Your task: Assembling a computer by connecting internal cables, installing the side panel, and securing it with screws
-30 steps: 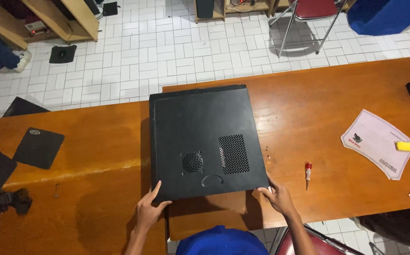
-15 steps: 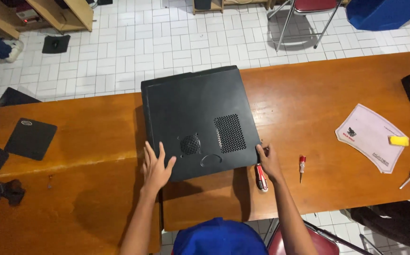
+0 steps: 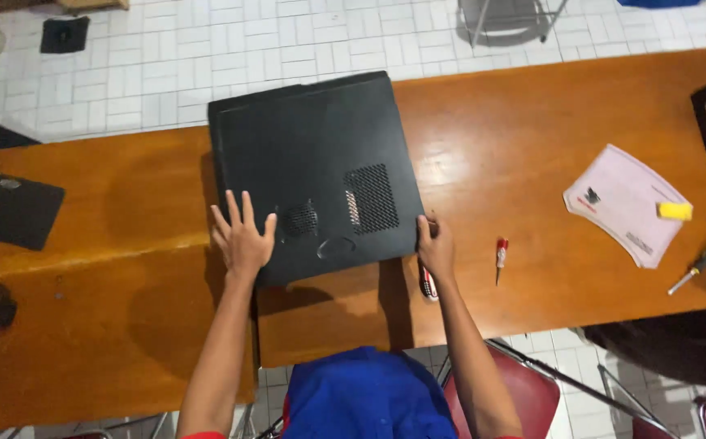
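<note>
The left hand (image 3: 242, 236) lies flat, fingers spread and grasping nothing, on the near left part of the black computer case (image 3: 312, 175), palm down on its top panel. The right hand (image 3: 435, 248) presses against the near right corner of the case, fingers curled at the edge; a screwdriver (image 3: 427, 284) with a red and white handle shows just beneath this hand, and whether the hand grips it cannot be told.

The case lies on its side on the wooden tabletop (image 3: 515, 162), slightly turned, its far edge reaching the far edge of the tabletop. Its top panel carries a rectangular mesh vent (image 3: 372, 198) near the right hand, a smaller round vent (image 3: 300, 219) just beside the left hand, and an oval recess (image 3: 336, 247) between the two hands.

Right of the case, near the right hand, a small red-handled screwdriver (image 3: 500, 254) lies apart from it. Farther right lies a pale pink bag (image 3: 621, 203) with a small yellow object (image 3: 675, 210) on it, and beyond that a dark-handled screwdriver (image 3: 697, 267) near the right end of the tabletop. Left of the case, well apart, a flat black square panel (image 3: 18, 211) rests on the tabletop. Beyond the tabletop lies a white tiled floor (image 3: 166, 57).
</note>
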